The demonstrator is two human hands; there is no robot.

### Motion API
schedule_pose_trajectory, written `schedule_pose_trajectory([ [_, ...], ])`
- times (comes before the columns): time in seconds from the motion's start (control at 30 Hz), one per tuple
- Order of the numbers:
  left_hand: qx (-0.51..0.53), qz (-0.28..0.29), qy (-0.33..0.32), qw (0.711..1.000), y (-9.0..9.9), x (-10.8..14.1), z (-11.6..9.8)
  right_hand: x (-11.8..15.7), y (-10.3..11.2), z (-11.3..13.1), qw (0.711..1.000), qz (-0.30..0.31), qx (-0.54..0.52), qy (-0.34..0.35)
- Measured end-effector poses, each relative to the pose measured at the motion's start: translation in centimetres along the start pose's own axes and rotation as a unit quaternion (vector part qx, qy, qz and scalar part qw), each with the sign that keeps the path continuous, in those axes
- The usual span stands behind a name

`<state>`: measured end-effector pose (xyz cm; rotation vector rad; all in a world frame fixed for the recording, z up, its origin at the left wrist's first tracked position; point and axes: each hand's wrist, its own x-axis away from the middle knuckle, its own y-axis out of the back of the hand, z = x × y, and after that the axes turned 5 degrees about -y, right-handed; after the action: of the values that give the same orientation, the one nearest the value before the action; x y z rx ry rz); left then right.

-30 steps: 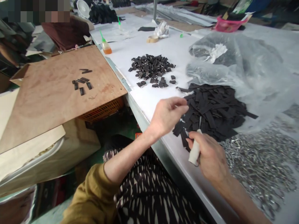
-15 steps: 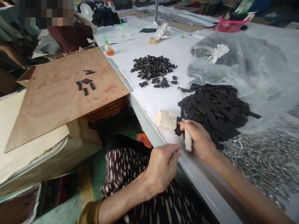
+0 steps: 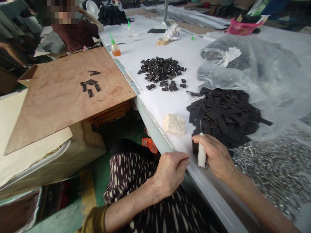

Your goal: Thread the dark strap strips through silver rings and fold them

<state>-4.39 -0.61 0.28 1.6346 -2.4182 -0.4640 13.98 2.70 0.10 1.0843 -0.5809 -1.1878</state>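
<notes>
My right hand (image 3: 216, 154) is closed around a tool with a white wrapped handle (image 3: 201, 152); a thin spike points up from it, like an awl. A dark strip (image 3: 195, 147) shows at its fingertips, against the pile of black strips (image 3: 223, 113). Close to the table edge, my left hand (image 3: 171, 173) is held in a pinch above the lap. Whatever its fingertips hold, if anything, is too small to make out. A pitted cream block (image 3: 174, 124) lies on the table between the hands and the heap of folded black tabs with metal rings (image 3: 161, 71).
Loose metal rings (image 3: 272, 171) are spread at the right, beside a clear plastic bag (image 3: 267, 74). A bottle of orange liquid (image 3: 115, 48) and a tape roll (image 3: 162, 41) stand farther back. Black pieces lie on the wooden board (image 3: 60, 110). Another person (image 3: 73, 37) sits beyond it.
My right hand has drawn slightly back toward me and right with the white-handled tool, away from the cream block, and a dark strip is at its fingertips. My left hand stays pinched, nearly still.
</notes>
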Motion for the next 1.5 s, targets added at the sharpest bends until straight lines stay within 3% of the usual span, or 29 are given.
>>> schedule_pose_trajectory([
  [0.2,0.002,0.008,-0.016,1.000,-0.5,-0.6,-0.2,2.1,0.5,-1.3,0.999,-0.030,-0.028,-0.015],
  [0.37,-0.018,0.008,-0.041,0.999,-1.4,-2.0,0.2,3.6,1.8,-0.9,0.983,-0.095,-0.092,-0.123],
  [0.47,-0.075,0.014,-0.062,0.995,-2.2,-3.3,0.2,4.5,2.3,-0.2,0.970,-0.110,-0.105,-0.191],
  [0.7,-0.273,0.068,-0.057,0.958,-3.9,-5.8,-1.8,6.3,2.2,0.0,0.965,-0.119,-0.067,-0.225],
  [0.87,-0.303,0.060,-0.065,0.949,-4.4,-4.8,-2.5,7.4,2.7,0.0,0.962,-0.113,-0.053,-0.243],
  [1.2,-0.387,0.144,-0.085,0.907,-6.5,-3.3,-2.4,8.7,3.8,-1.0,0.942,-0.150,-0.023,-0.300],
  [1.37,-0.399,0.173,-0.092,0.896,-6.1,-2.8,-3.4,9.5,4.1,-1.5,0.950,-0.120,-0.009,-0.287],
  [1.5,-0.418,0.167,-0.128,0.884,-6.2,-2.0,-3.6,9.5,3.2,-1.7,0.974,-0.070,0.072,-0.201],
])
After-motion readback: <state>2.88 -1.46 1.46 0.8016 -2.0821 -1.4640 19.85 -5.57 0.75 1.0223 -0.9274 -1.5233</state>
